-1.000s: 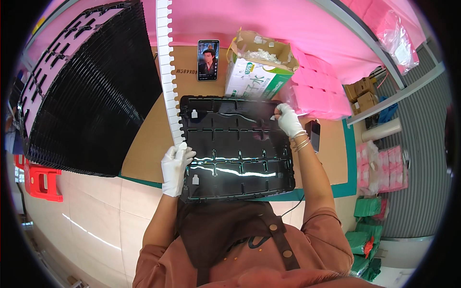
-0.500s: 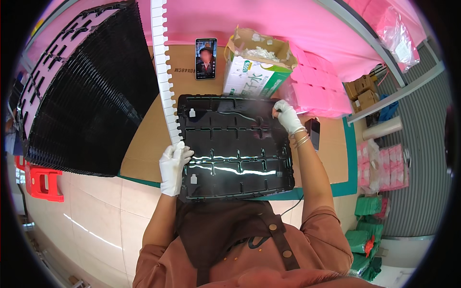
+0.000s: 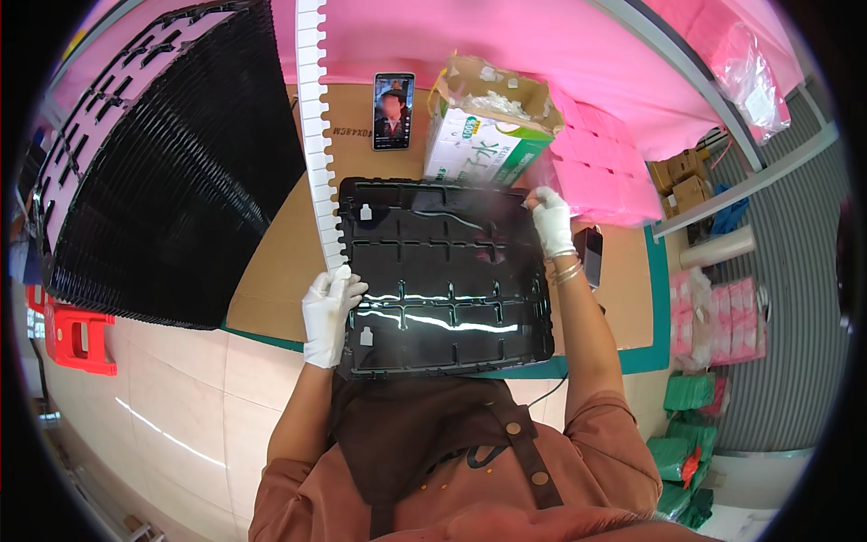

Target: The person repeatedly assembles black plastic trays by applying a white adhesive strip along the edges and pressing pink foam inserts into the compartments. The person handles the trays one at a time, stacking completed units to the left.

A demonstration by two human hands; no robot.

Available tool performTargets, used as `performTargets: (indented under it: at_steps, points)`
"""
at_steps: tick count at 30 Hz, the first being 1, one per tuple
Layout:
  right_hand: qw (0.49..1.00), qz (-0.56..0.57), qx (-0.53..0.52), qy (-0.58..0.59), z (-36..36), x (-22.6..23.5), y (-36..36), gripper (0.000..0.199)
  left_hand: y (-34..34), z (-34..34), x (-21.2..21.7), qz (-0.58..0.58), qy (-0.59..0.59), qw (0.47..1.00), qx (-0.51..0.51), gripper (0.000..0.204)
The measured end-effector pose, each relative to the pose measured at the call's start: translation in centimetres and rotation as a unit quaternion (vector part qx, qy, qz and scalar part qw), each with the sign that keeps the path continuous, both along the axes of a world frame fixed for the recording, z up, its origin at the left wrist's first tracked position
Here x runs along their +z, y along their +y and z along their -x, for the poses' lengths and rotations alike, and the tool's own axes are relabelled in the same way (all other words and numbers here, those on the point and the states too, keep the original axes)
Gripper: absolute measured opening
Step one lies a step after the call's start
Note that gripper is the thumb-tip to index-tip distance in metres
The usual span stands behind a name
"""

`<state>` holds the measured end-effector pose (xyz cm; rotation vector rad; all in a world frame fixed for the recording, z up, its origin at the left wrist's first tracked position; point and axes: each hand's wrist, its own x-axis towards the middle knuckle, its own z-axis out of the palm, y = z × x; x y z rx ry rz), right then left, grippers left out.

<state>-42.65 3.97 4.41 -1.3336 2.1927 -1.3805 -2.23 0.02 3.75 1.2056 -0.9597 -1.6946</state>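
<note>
A black plastic tray (image 3: 433, 271) with moulded ridges lies in front of me, with a white bottle-shaped sticker (image 3: 366, 336) near its lower left and another near its upper left. By the tray's left edge, my left hand (image 3: 327, 316), in a white glove, pinches the lower end of a long white notched strip (image 3: 313, 135) that runs up past the table's back. My right hand (image 3: 552, 224), gloved with bare fingertips, is closed at the tray's upper right corner. Whatever its fingers hold, if anything, is too small to make out.
A tall stack of black trays (image 3: 181, 181) leans at the left. Behind the tray are a phone with a lit screen (image 3: 393, 113), an open carton (image 3: 492, 135) and pink packs (image 3: 605, 167). A dark phone (image 3: 590, 253) lies right of my wrist; a red stool (image 3: 81, 339) stands on the floor.
My right hand has shifted slightly right, outward from the tray's corner, and its wrist has turned more upright. The left hand keeps its pinch beside the tray. The lit phone's picture has changed.
</note>
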Motion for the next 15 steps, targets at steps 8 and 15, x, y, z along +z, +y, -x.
performTargets:
  at_steps: [8, 15]
  points:
    - [0.901, 0.218, -0.066, 0.369, -3.7, 14.8, -7.9, 0.014, 0.1, -0.1, 0.0, 0.0, 0.009, 1.0, 0.01, 0.024]
    - [0.867, 0.182, 0.032, 0.463, -10.8, 15.0, -11.4, 0.014, 0.0, -0.5, -0.6, -0.008, 0.026, 1.0, -0.004, 0.028]
